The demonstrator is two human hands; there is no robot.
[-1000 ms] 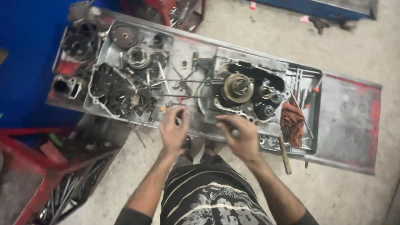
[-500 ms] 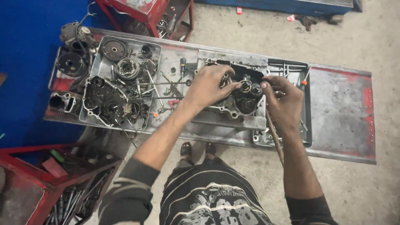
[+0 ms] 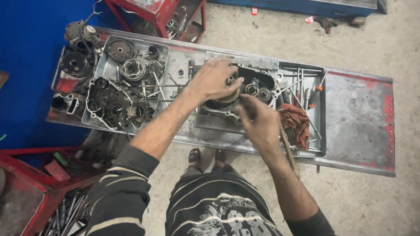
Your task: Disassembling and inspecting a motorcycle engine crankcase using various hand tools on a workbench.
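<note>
Grey, oil-stained metal fills the middle of the frame: our long steel worktop point(image 3: 354, 109) with red-painted ends, standing on a concrete floor point(image 3: 280, 39). At its centre lies the dark, open engine crankcase half with small toothed gears point(image 3: 258, 89), resting in a shallow metal tray point(image 3: 315, 74). Our left hand point(image 3: 214, 78) reaches in from the lower left and lies curled over the round drum-shaped part on the case's left side, fingers clasped on its top edge. Our right hand point(image 3: 258, 118) sits just below the case, fingers bunched together; whether they pinch something small we cannot tell. A thin wooden-handled tool point(image 3: 288, 150) lies just right of that wrist, over the tray's near rim. Beside it, a rust-red rag point(image 3: 295, 122) is heaped among loose screwdrivers. Left of centre, a second tray point(image 3: 103, 57) carries another grey engine cover with discs, gears and rods point(image 3: 116, 102). At the lower left stands a red tool cart holding spanners point(image 3: 48, 196).
</note>
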